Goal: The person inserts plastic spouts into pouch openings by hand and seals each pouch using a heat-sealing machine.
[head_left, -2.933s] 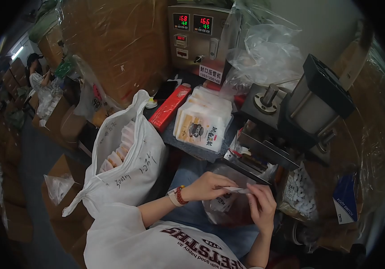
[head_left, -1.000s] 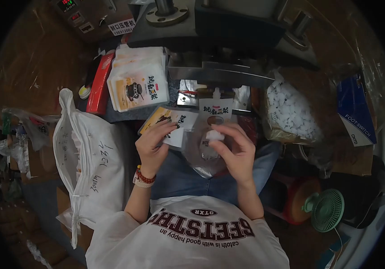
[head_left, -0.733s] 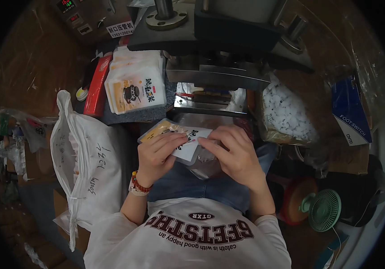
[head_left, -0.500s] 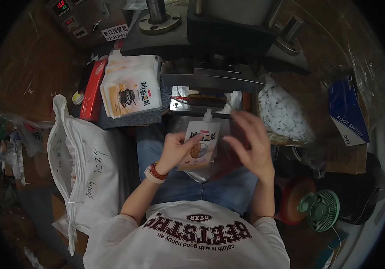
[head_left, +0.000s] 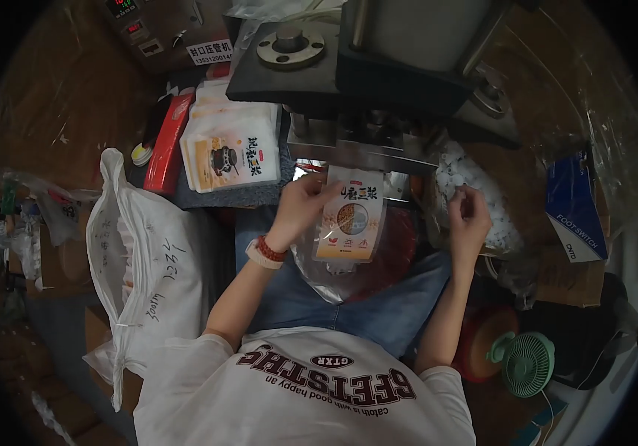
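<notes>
Your left hand [head_left: 305, 210] pinches the printed pouch [head_left: 352, 227] near its far left corner. The pouch lies just right of that grip, its long axis running near to far with a slight slant, its far end at the press [head_left: 386, 157]. Your left hand is the nearer one; your right hand [head_left: 470, 217] sits apart, farther right, fingertips drawn together before the bag of white pieces [head_left: 506, 236]; whether they hold anything, I cannot tell.
</notes>
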### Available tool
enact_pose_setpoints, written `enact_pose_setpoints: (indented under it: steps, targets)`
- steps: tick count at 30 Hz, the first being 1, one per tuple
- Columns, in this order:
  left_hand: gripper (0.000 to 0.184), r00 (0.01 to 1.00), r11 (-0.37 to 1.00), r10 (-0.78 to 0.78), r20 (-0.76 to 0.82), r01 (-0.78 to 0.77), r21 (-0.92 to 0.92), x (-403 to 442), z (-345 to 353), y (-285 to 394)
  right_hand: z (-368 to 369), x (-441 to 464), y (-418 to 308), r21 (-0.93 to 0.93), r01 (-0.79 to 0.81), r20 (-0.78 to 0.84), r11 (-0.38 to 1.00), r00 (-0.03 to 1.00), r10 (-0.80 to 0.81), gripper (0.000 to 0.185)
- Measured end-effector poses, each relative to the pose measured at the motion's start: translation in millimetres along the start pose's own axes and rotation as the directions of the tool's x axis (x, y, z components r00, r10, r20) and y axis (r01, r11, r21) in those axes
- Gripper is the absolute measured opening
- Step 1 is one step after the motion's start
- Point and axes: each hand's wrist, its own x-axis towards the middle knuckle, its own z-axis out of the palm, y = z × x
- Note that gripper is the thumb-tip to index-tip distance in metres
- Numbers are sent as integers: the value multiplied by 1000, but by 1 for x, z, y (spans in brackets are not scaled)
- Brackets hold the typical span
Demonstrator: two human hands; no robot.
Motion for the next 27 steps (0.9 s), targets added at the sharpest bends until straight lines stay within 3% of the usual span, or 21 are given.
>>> enact_pose_setpoints:
  steps: [1,2,3,4,5,7,8,9,10,11,12,13,15,16,18,20,22,24,25,26,27]
  targets:
    - [57,971,978,100,-215,-56,200,-10,-10,8,-4,-8,7,304,-150,23,941,988,150,15]
    - [70,851,749,398,-341,-87,656,-15,-22,6,-8,-17,11,570,-288,95,770,954,286,15]
    - [83,676,341,683,-277,39,939,-20,-36,1,-9,-27,2,572,-288,98,768,954,284,15]
    - [88,756,327,604,-253,55,943,-23,-51,-15,-5,-41,-16,717,-284,155,637,955,252,16]
    - [88,757,327,602,-255,58,943,-29,-63,-32,1,-52,-32,831,-283,205,479,956,210,18]
    - [62,811,199,584,-7,-135,971,-41,-80,-54,16,-69,-49,800,-291,257,525,956,139,22]
    - [62,810,190,587,4,-143,971,-45,-87,-56,20,-74,-57,783,-277,255,556,960,119,24]
    - [50,829,418,556,-55,-222,881,-53,-91,-58,20,-74,-66,782,-284,256,554,958,130,24]
    - [40,855,627,506,-113,-275,729,-61,-89,-50,18,-69,-76,702,-48,136,711,988,-68,24]
    - [34,822,697,527,-214,-274,662,-66,-81,-40,16,-63,-87,575,207,52,792,956,-288,25]
    - [34,825,699,523,-215,-270,662,-71,-76,-33,15,-59,-96,477,338,8,811,921,-389,27]
    - [35,796,706,567,-211,-339,622,-74,-71,-28,18,-57,-102,476,340,7,811,921,-390,27]
    - [36,720,668,668,-186,-471,576,-80,-61,-16,26,-54,-113,181,594,-12,784,798,-602,29]
    - [36,722,670,667,-184,-474,571,-83,-55,-8,33,-54,-115,130,634,14,762,767,-641,29]
    - [36,663,502,748,-22,-544,672,-89,-49,7,34,-54,-113,126,673,74,729,726,-683,30]
    - [37,675,510,737,27,-582,633,-94,-48,18,29,-51,-114,127,715,129,688,676,-726,31]
    - [39,682,516,727,81,-621,590,-93,-45,21,11,-45,-112,343,662,185,666,648,-739,33]
    - [33,728,650,676,115,-662,373,-90,-38,19,7,-41,-104,359,603,218,712,688,-692,33]
    - [33,728,651,676,118,-664,368,-86,-31,13,6,-39,-99,379,541,251,751,721,-646,33]
    - [27,876,855,464,136,-482,189,-80,-20,4,6,-38,-95,376,539,252,753,723,-643,33]
    - [23,954,973,224,199,-232,17,-74,-9,-5,7,-38,-91,331,438,226,836,823,-521,33]
